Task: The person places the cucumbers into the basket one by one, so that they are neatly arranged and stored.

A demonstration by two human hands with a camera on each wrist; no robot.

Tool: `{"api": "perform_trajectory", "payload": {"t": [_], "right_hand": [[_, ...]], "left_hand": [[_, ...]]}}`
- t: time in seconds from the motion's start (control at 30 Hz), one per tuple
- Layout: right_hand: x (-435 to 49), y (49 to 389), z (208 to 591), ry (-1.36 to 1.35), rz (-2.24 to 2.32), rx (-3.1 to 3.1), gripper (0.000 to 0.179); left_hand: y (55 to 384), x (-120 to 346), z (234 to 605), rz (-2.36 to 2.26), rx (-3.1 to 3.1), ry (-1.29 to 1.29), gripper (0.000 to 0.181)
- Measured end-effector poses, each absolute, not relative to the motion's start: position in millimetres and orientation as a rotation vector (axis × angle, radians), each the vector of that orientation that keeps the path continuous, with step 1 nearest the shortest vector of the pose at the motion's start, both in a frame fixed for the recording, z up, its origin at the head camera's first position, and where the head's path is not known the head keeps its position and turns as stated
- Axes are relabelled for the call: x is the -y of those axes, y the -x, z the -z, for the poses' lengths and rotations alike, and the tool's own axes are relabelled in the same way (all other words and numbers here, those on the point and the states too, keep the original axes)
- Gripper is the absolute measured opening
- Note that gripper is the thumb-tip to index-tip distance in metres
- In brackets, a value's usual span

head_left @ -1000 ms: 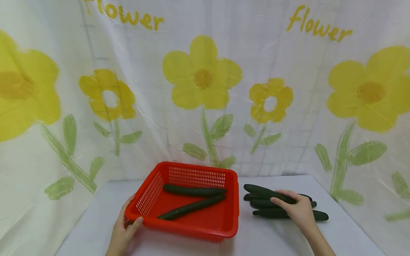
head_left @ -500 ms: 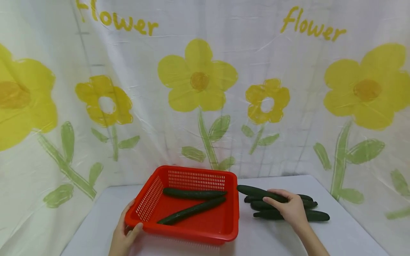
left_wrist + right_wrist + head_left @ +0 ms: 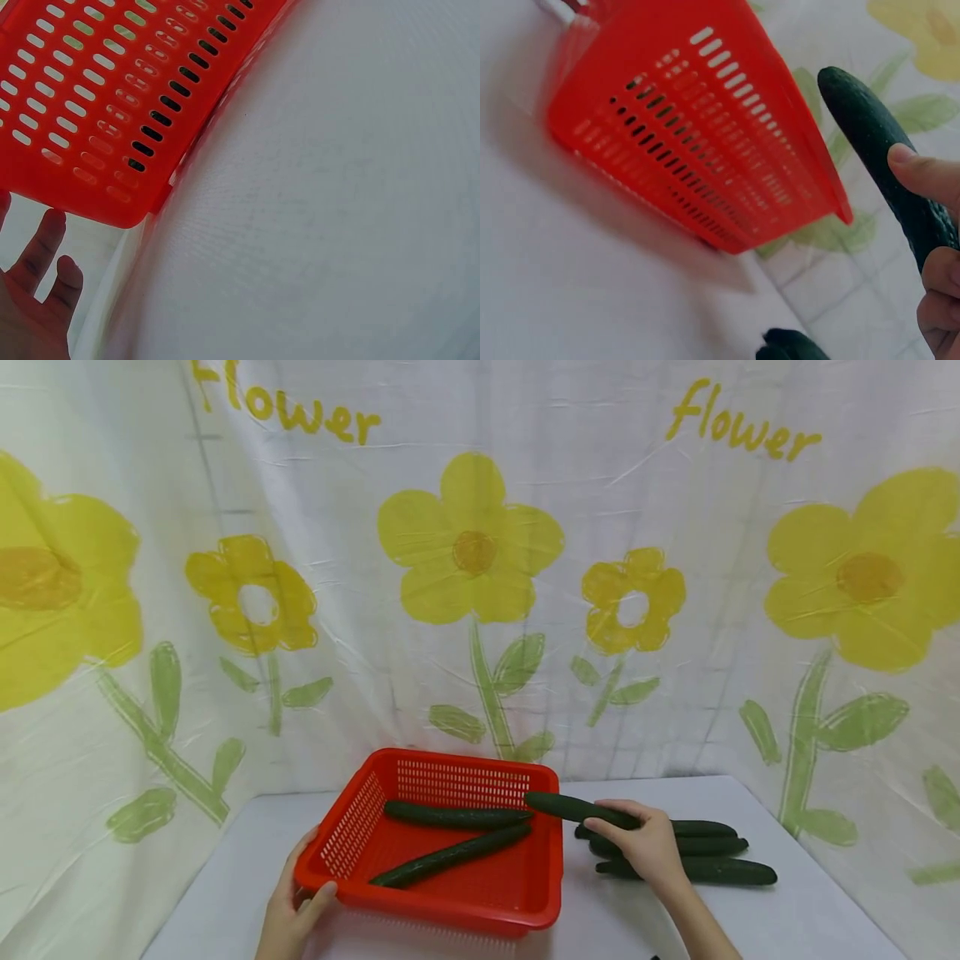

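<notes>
A red plastic basket (image 3: 450,906) with slotted walls holds two cucumbers (image 3: 453,853), lying apart at an angle. My left hand (image 3: 291,906) grips its near left corner, thumb over the rim; in the left wrist view some of those fingers (image 3: 46,240) show below the basket wall. My right hand (image 3: 648,843) holds another cucumber (image 3: 570,807) near its right end. Its left tip reaches over the basket's right rim, and the right wrist view shows that cucumber (image 3: 866,120) raised beside the basket (image 3: 682,135), between thumb and curled fingers.
Several more cucumbers (image 3: 727,870) lie side by side on the white table (image 3: 810,906), under and right of my right hand. Behind the table hangs a white curtain (image 3: 525,702) painted with yellow flowers.
My right hand has lifted a cucumber off the pile and carried it left, so its tip is now over the basket's right rim. The left hand stays on the basket corner.
</notes>
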State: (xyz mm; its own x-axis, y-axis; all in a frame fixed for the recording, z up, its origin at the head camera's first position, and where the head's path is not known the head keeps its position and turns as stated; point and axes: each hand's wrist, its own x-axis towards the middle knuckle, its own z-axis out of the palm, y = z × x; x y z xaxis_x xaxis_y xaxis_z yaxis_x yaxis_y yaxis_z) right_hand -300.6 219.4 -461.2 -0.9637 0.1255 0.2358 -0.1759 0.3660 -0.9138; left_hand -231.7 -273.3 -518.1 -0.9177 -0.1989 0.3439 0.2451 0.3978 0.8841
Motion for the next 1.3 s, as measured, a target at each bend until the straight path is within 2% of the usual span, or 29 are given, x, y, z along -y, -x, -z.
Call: {"api": "perform_trajectory", "payload": {"t": [0.33,0.6,1.3], "right_hand": [[-185,313,459,-0.115,-1.809,2.345,0.041],[-159,324,451,-0.272,-1.622,2.386,0.036],[-110,348,408,-0.488,-1.679,2.351,0.032]], "left_hand": [[229,270,517,1.541,2.227,0.086,0.073],[230,272,519,1.539,2.247,0.084,0.073],[232,276,520,1.550,2.236,0.092,0.073]]}}
